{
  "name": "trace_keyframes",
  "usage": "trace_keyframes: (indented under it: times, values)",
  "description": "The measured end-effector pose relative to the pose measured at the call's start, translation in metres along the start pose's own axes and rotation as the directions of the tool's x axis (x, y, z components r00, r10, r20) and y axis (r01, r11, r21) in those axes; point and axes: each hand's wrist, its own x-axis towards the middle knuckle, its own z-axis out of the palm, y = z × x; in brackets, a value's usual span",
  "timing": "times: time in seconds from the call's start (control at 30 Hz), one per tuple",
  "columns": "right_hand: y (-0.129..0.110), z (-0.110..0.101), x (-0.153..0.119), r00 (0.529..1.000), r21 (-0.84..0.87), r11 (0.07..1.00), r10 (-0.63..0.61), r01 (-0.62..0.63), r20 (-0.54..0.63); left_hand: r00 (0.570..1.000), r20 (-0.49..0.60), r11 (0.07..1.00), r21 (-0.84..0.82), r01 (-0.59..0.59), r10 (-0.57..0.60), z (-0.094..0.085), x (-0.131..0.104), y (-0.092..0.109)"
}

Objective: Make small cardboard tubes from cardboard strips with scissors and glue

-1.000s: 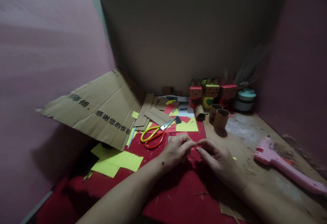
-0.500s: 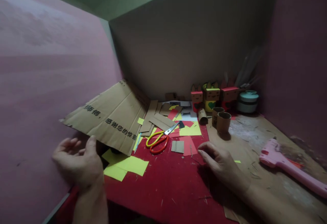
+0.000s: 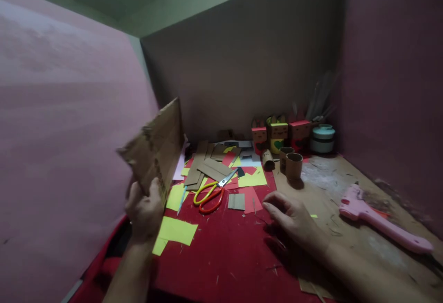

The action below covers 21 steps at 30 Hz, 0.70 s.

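My left hand [image 3: 145,208] grips the lower edge of a brown cardboard sheet [image 3: 162,141], which stands tilted up at the left, nearly edge-on to me. Part of the sheet hides the fingers. On the right, my right hand [image 3: 289,217] rests low over the red table with fingers loosely bent and a gap at the thumb; I see nothing in it. Close to its fingertips lie a piece of red paper [image 3: 253,200] and a small cardboard square [image 3: 236,201]. Scissors [image 3: 212,197] with one yellow and one red handle lie open between the hands.
Yellow paper [image 3: 180,230] lies beside my left hand. Cardboard strips [image 3: 214,168] and paper scraps spread behind the scissors. Cardboard tubes [image 3: 294,167], box-headed figures [image 3: 278,132] and a teal container [image 3: 323,138] stand at the back right. A pink glue gun [image 3: 384,224] lies right.
My left hand has closed on the cardboard sheet and moved right. The sheet has swung from lying slanted with its print showing to nearly upright. My right hand has hardly moved.
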Motion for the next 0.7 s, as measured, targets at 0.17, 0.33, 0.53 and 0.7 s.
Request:
trace_keyframes:
  times: [0.17, 0.33, 0.53, 0.7]
  values:
    - [0.001, 0.001, 0.003, 0.962, 0.521, 0.81, 0.199, -0.268, 0.186, 0.493, 0.223, 0.507, -0.008, -0.862, 0.841, 0.008, -0.054, 0.01]
    - [0.0, -0.003, 0.007, 0.947, 0.711, 0.631, 0.141, -0.31, 0.288, 0.306, 0.275, 0.333, -0.057, -0.941, 0.912, 0.003, -0.086, 0.024]
    - [-0.023, -0.006, -0.002, 0.962, 0.741, 0.625, 0.064, -0.246, 0.265, 0.179, 0.353, 0.228, -0.104, -0.968, 0.918, -0.001, -0.106, 0.033]
    - [-0.034, -0.007, -0.005, 0.945, 0.68, 0.661, 0.156, -0.317, 0.289, 0.06, 0.366, 0.131, -0.172, -0.976, 0.929, 0.004, -0.121, 0.035]
